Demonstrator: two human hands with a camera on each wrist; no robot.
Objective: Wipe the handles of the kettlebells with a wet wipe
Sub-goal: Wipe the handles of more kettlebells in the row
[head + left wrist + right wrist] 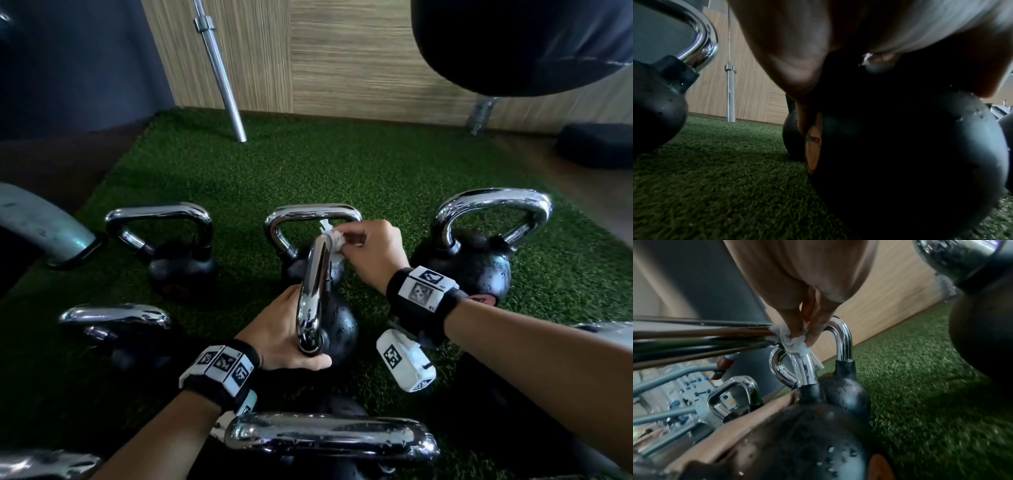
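Observation:
The middle kettlebell is black with a chrome handle that I see edge-on from the head view. My left hand grips it low down, thumb under the near foot of the handle and fingers round the left of the ball. My right hand pinches a crumpled white wet wipe against the far top corner of that handle. In the right wrist view the wipe wraps the bend of the handle under my fingertips.
Several other chrome-handled kettlebells stand around on the green turf: back left, back middle, back right, front left, nearest. A barbell leans on the wooden wall. A black bag hangs upper right.

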